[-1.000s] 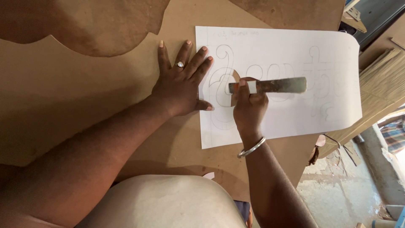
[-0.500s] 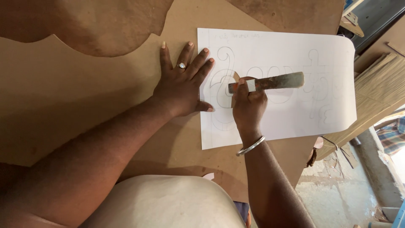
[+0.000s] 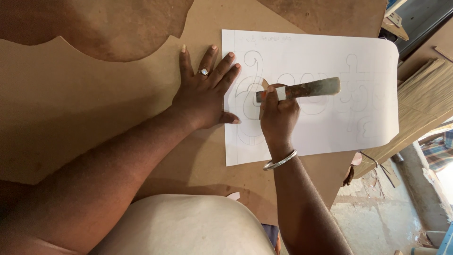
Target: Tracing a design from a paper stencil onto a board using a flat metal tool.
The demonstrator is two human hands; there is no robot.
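Note:
A white paper sheet (image 3: 330, 127) with pencilled curly outlines lies on a brown board (image 3: 94, 104). My left hand (image 3: 205, 94), wearing a ring, lies flat with fingers spread across the sheet's left edge, pinning it down. My right hand (image 3: 278, 115), a metal bangle on its wrist, is closed around a flat metal blade tool (image 3: 306, 88) that points right over the drawing. Its tip end near my thumb touches the paper where a curved piece is cut out, showing brown board beneath.
A darker brown cut-out board (image 3: 108, 28) with a wavy edge lies at the top left. Stacked wooden panels (image 3: 424, 94) stand to the right of the sheet. Below right is a dusty concrete floor (image 3: 377, 217) with scraps. My lap fills the bottom centre.
My right hand and the blade tool have shifted slightly, the blade tilting a little upward at its far end. My left hand stays flat in place.

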